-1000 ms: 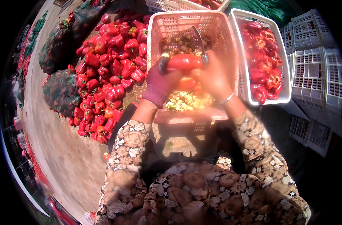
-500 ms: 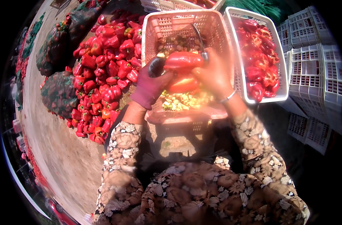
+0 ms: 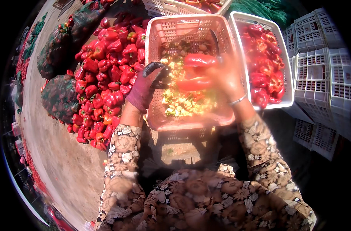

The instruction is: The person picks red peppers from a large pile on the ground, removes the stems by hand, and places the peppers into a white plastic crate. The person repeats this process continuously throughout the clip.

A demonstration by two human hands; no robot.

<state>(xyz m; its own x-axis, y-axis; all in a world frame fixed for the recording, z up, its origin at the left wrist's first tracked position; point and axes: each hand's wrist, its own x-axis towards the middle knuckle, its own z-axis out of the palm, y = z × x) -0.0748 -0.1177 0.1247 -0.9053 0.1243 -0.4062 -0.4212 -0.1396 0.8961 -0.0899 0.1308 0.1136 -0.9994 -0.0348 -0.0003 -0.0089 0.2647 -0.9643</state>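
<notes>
Held a split red pepper [image 3: 200, 60] in the right hand [image 3: 227, 77] over a pink crate [image 3: 194, 126] of pale scraps [image 3: 181, 107], presumably to catch falling bits. Grasped a knife [image 3: 215, 41] alongside, too blurred for exact finger placement, with its blade directed away from the body, likely for safety. Aimed the pepper's free ends leftward, with its long axis roughly crosswise. Curled the gloved left hand [image 3: 146, 82] loosely nearby, unclenched, around nothing visible.

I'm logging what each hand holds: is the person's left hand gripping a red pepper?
No, the gloved left hand is open beside the red pepper, which the right hand holds.
</notes>
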